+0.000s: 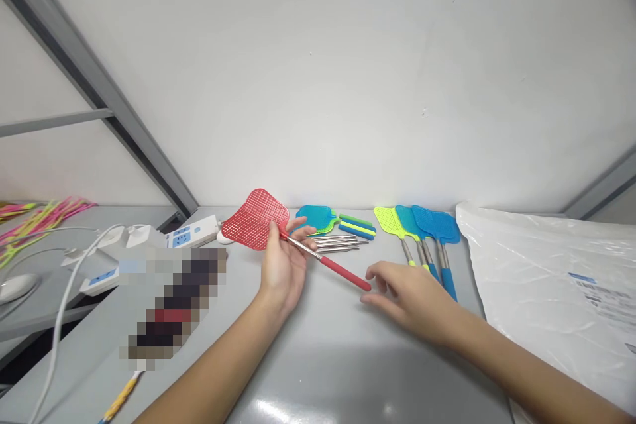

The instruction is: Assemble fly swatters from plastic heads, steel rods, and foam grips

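Observation:
A red fly swatter with a mesh head, metal shaft and red grip is held above the table, slanting down to the right. My left hand pinches it at the neck, thumb against the head, other fingers loosely extended behind. Close to the end of the grip, my right hand is curved with thumb and fingers apart, holding nothing. Behind them lie loose blue and green swatter heads, coloured grip tubes and several metal rods. Several yellow-green and blue fly swatters lie in a row farther right.
A white plastic mailing bag covers the right side of the grey table. Power strips with white cables stand at left, near a pixelated dark object. Pink and yellow cords lie at far left. A white wall rises behind.

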`<state>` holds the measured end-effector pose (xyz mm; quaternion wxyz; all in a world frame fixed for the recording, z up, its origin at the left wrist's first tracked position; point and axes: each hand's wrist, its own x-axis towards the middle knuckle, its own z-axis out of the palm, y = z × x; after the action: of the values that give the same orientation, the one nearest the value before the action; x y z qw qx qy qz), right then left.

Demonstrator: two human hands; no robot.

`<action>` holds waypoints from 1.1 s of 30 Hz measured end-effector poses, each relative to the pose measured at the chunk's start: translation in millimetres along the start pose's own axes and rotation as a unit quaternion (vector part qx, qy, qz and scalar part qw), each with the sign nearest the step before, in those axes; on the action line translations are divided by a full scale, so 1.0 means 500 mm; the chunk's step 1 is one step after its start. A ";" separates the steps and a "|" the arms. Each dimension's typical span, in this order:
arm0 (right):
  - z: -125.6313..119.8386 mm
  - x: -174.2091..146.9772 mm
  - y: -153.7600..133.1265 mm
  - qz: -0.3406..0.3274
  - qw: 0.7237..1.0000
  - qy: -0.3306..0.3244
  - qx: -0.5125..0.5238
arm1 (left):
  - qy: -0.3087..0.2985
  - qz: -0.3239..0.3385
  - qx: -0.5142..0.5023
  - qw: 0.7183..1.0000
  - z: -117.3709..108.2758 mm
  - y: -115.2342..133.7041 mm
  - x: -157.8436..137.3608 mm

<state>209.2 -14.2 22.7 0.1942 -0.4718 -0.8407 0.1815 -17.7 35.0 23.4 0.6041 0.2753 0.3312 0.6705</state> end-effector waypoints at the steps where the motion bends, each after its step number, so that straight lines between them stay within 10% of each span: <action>1: 0.005 0.001 -0.005 0.010 1.000 -0.013 0.018 | -0.013 -0.013 -0.010 1.000 0.000 0.000 0.000; 10: 0.063 -0.009 -0.041 0.087 0.910 -0.168 0.370 | -0.194 -0.274 -0.125 0.934 0.011 -0.019 -0.040; 17: 0.083 -0.016 -0.040 0.068 0.869 -0.243 0.425 | -0.293 -0.383 -0.118 0.868 0.007 -0.027 -0.061; 26: 0.084 -0.015 -0.049 0.074 0.842 -0.243 0.477 | -0.277 -0.368 -0.098 0.882 0.019 -0.034 -0.063; 33: 0.092 -0.004 -0.039 0.121 0.832 -0.121 0.527 | -0.162 -0.297 -0.096 0.936 0.022 -0.040 -0.050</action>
<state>173.5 -31.1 -7.5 0.2866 -0.3706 -0.5703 0.6747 6.0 12.3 15.6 0.8445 0.2105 0.2295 0.4356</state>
